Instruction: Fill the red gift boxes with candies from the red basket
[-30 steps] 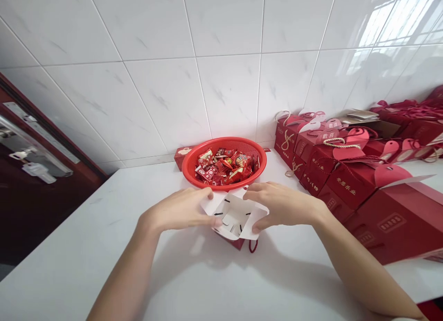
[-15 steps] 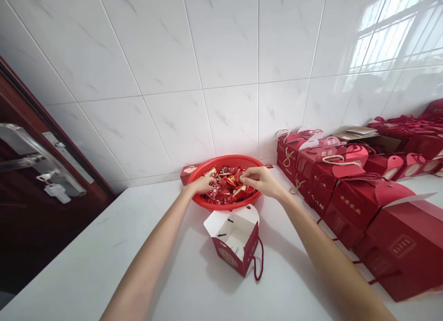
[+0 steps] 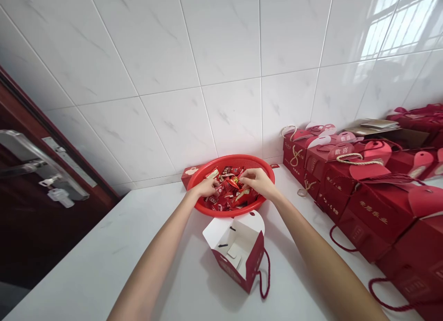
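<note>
Wrapped red sweets (image 3: 228, 187) fill a red plastic basket (image 3: 221, 213) by the wall. Over the basket's left part, my left hand (image 3: 207, 187) has its fingers closed down among the sweets; what they hold, if anything, is hidden. My right hand (image 3: 258, 180) reaches in from the right with thumb and fingers pinched at the sweets, and anything between the tips is too small to name. In front of the basket stands an open red box (image 3: 238, 261) with a white inside, raised flaps and a dark red cord.
Closed red gift boxes (image 3: 370, 210) with cord handles line the right side. Flat cardboard pieces (image 3: 379, 124) lie among them at the back. A small red box (image 3: 188, 173) sits behind the basket. On the left is a door with a handle (image 3: 32, 166) and keys.
The view has shifted slightly, so the boxes on the right appear farther right. Both hands remain at the sweets, with only small finger movements.
</note>
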The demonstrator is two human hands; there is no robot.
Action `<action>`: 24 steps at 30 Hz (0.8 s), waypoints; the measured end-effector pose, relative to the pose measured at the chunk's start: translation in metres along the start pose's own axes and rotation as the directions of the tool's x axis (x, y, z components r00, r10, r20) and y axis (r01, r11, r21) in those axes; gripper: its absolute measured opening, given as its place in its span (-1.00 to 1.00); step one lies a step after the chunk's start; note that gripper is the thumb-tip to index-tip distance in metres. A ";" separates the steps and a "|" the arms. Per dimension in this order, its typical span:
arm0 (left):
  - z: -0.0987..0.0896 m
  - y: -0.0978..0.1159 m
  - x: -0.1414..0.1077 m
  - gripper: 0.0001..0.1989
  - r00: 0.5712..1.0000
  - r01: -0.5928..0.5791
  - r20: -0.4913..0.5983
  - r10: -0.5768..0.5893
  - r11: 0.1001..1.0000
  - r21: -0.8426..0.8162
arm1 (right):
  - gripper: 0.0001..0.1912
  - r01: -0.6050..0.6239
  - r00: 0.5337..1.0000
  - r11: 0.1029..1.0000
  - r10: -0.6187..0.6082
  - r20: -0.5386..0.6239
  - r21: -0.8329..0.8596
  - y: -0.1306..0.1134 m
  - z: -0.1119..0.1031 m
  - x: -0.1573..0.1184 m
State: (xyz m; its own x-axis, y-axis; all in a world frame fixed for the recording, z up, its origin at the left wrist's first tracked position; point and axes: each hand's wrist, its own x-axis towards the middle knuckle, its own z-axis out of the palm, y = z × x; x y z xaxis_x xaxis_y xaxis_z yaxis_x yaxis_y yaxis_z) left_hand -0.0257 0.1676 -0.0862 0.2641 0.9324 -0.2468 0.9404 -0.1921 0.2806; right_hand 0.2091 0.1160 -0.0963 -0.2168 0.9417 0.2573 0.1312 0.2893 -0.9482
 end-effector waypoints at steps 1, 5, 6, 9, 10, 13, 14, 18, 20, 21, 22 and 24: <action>0.001 -0.001 0.001 -0.86 1.000 0.000 0.000 0.000 1.000 -0.011 | -0.92 0.005 1.000 1.000 -0.005 -0.001 -0.019 0.000 0.000 -0.001; 0.001 -0.005 0.004 -0.84 1.000 0.008 0.013 -0.007 0.999 -0.043 | -0.91 0.013 1.000 0.996 -0.014 -0.009 -0.088 -0.003 0.002 -0.002; 0.001 -0.006 0.005 -0.82 1.000 0.010 0.016 -0.009 0.999 -0.053 | -0.91 0.013 1.000 0.995 -0.014 -0.011 -0.095 -0.004 0.002 -0.003; 0.001 -0.007 0.006 -0.80 0.999 0.023 0.028 -0.020 0.995 -0.094 | -0.90 0.011 1.000 0.995 -0.012 -0.007 -0.100 -0.005 0.002 -0.004; 0.001 -0.007 0.006 -0.80 0.999 0.029 0.038 -0.025 0.994 -0.110 | -0.90 0.012 1.000 0.995 -0.013 -0.006 -0.101 -0.005 0.002 -0.004; 0.002 -0.007 0.004 -0.64 0.996 0.045 0.078 -0.032 0.984 -0.170 | -0.90 0.020 1.000 0.993 -0.021 -0.004 -0.115 -0.005 0.003 -0.004; 0.002 -0.006 0.003 -0.54 0.996 0.041 0.087 -0.024 0.979 -0.201 | -0.89 0.023 1.000 0.993 -0.024 -0.003 -0.118 -0.005 0.003 -0.004; -0.003 0.000 -0.005 -0.38 0.995 -0.061 0.050 0.087 0.921 -0.385 | -0.88 0.017 1.000 0.995 -0.016 0.006 -0.101 -0.005 0.004 -0.004; -0.005 0.001 -0.010 -0.40 0.984 -0.170 -0.057 0.167 0.818 -0.549 | -0.89 0.008 1.000 0.996 -0.007 0.013 -0.094 -0.005 0.004 -0.004; -0.006 0.002 -0.012 -0.42 0.974 -0.225 -0.121 0.191 0.748 -0.625 | -0.90 0.011 1.000 0.995 -0.010 0.013 -0.098 -0.005 0.004 -0.004; -0.007 0.002 -0.013 -0.43 0.963 -0.270 -0.179 0.204 0.674 -0.687 | -0.92 0.020 1.000 0.994 -0.019 0.013 -0.106 -0.006 0.004 -0.003; -0.008 0.004 -0.016 -0.46 0.944 -0.330 -0.253 0.214 0.562 -0.758 | -0.94 0.042 0.999 0.991 -0.040 0.020 -0.128 -0.007 0.004 -0.003</action>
State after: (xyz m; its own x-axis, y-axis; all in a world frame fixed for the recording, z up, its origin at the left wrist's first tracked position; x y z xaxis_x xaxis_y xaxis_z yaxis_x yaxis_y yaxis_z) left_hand -0.0279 0.1540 -0.0732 0.3962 0.9161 0.0614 0.2792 -0.1839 0.9424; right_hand 0.2047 0.1105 -0.0916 -0.2415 0.9257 0.2910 0.2446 0.3483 -0.9049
